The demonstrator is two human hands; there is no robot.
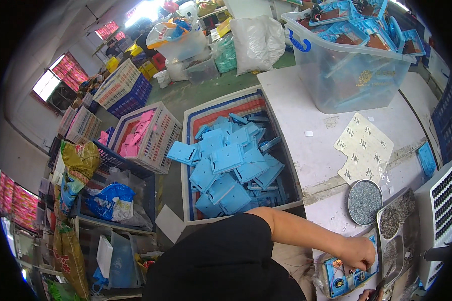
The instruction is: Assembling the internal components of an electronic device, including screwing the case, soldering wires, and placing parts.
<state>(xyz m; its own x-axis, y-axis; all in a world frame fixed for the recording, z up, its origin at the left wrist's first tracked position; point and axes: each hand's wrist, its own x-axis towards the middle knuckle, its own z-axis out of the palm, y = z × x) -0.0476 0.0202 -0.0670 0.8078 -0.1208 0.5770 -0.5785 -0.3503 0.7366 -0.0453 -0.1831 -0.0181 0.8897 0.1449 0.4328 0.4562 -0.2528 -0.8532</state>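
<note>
One blue casing (347, 282) lies at the bench's (301, 125) near end, under the left hand (359, 253), its open shell showing thin wires. That hand's fingers curl down onto it; whether they grip, I cannot tell. The right hand (365, 295), mostly cut off, is just below the casing, its hold unclear. Near the casing sit one round dish (349, 206) of grey, grainy parts and one shiny tray (392, 253). One cream, paper-like sheet (365, 145) lies mid-bench; one translucent plastic bin (331, 90) stands at the far end, one crate (186, 200) of flat blue panels (228, 158) along the left edge.
</note>
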